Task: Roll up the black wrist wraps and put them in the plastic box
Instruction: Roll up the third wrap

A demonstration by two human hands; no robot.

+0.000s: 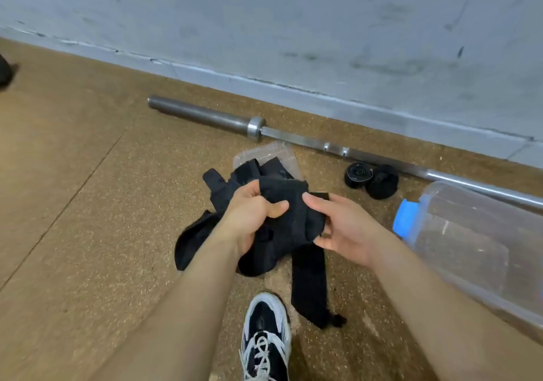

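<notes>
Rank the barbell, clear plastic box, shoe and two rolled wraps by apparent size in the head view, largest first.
1. Clear plastic box: covers most area, though near the camera and cut off by the frame.
2. Barbell: longest, but thin; also cut off.
3. Shoe: near the camera, partly cut off.
4. Rolled wraps: smallest; the two look alike.

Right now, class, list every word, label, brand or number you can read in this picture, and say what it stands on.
None can be read in this view.
Rolled wrap: pale marks on its end, too blurred to read.
Wrist wrap: no label showing.
Shoe: no legible brand.
Blue latch of the plastic box: no print visible.
</notes>
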